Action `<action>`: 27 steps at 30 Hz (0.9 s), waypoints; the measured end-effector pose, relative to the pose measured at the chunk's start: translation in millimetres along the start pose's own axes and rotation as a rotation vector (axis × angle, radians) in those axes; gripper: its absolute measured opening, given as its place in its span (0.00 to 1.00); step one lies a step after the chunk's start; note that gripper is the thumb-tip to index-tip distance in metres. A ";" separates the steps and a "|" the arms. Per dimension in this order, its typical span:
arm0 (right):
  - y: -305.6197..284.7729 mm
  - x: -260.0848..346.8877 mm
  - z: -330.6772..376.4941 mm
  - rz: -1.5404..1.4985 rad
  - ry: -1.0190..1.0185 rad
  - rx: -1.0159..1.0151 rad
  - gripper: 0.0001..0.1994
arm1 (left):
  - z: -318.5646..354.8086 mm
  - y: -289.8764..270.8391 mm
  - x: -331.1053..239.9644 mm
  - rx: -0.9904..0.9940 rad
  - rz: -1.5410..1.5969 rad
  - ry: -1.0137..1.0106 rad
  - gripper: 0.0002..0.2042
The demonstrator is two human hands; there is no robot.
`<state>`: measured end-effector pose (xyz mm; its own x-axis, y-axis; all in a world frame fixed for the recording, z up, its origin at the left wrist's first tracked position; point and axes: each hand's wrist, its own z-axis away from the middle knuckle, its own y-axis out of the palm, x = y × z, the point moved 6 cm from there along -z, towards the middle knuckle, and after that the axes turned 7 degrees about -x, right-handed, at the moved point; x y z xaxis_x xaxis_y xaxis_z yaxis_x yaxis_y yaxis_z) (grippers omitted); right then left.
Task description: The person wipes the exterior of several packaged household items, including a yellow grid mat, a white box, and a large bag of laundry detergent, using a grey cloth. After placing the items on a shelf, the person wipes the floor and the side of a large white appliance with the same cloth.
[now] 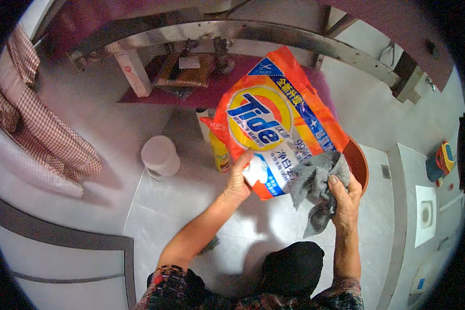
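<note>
An orange bag of washing powder (307, 95) with a blue stripe and a round yellow-and-white emblem hangs tilted in front of me, above the tiled floor. My left hand (237, 178) grips its lower left edge, thumb on the front and fingers behind. In my right hand (346, 199) is a crumpled grey cloth (318, 178), pinched under the thumb. The cloth lies over the bag's lower right corner, and a loose end dangles below. Whether the right fingers also hold the bag is hidden.
Behind the bag stand a reddish-brown bucket (357, 160) and a yellow package (220, 154). A white lidded bucket (160, 156) is to the left, near a hanging checked cloth (62, 132). A metal frame (243, 30) crosses the far side. A squat toilet (425, 214) and a blue-and-yellow bin (439, 163) are at right.
</note>
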<state>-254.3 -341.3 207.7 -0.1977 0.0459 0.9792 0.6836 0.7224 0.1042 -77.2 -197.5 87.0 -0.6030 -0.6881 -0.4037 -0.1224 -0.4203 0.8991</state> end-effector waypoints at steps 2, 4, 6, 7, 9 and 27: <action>-13.6 -2.2 0.8 0.159 -0.097 -0.056 0.15 | 8.6 -22.7 -20.2 -0.023 -0.164 0.057 0.29; -24.5 6.6 2.4 0.353 -0.280 -0.224 0.16 | 28.1 -38.5 -38.5 -0.071 -0.148 0.005 0.26; -16.3 22.1 14.4 0.569 -0.527 -0.352 0.17 | 44.6 -50.2 -48.7 -0.121 -0.206 -0.021 0.26; 8.0 40.7 15.5 0.615 -0.713 -0.296 0.15 | 47.7 -46.7 -49.8 -0.133 -0.222 -0.008 0.25; 81.3 48.7 43.9 0.739 -1.118 0.014 0.27 | 57.8 -61.6 -58.8 -0.113 -0.468 0.086 0.24; 210.5 10.1 9.1 0.910 -1.060 0.300 0.19 | 103.1 -72.0 -56.8 -0.131 -0.274 -0.022 0.26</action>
<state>-118.7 -182.5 238.0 -0.2925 0.9530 0.0792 0.7101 0.2719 -0.6494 -115.4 -67.2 62.6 -0.5787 -0.5258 -0.6234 -0.1814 -0.6623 0.7270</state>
